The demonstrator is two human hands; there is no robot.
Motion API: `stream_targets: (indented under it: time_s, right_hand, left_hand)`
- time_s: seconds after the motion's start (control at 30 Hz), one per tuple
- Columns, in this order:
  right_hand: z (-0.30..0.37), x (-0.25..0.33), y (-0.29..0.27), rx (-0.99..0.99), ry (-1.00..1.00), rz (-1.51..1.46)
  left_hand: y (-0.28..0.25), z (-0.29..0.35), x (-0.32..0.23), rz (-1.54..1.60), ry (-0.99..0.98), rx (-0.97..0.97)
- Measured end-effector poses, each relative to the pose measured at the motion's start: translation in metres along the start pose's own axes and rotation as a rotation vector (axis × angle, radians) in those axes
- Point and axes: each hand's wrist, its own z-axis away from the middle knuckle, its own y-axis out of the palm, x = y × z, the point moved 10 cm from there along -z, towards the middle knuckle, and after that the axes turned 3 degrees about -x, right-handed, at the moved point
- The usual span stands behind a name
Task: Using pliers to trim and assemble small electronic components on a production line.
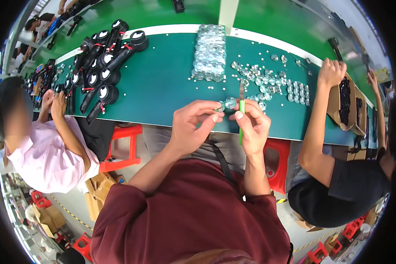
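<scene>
Just over the near edge of the green worktable, my left hand (192,125) pinches a small strip of clear, bluish plastic round pieces (229,103) between thumb and fingers. Closed round a slim knife with a green handle (242,115), my right hand (254,125) holds it upright, the narrow blade pointing away from me. The knife stands right beside the clear pieces; whether the right fingertips also touch them cannot be made out. Beyond my right hand, loose clear round pieces (264,81) lie scattered among small pale bits.
A tall block of stacked clear pieces (210,53) stands at the far middle. Neat rows of clear pieces (298,92) lie to the right. Black round-headed devices (108,93) are heaped at left. Co-workers sit on both sides; one's arm (323,110) reaches over a cardboard box (344,103).
</scene>
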Motion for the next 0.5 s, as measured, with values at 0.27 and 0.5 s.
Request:
stream_targets:
  time_s: [0.27,0.5]
  right_hand:
    - [-0.003,-0.006,0.040,0.132,0.028,0.099]
    - [-0.005,-0.006,0.038,0.115,0.028,0.171]
  left_hand:
    - [-0.032,0.017,0.018,0.167,-0.143,-0.081]
    - [-0.025,0.007,0.016,0.305,-0.184,-0.093]
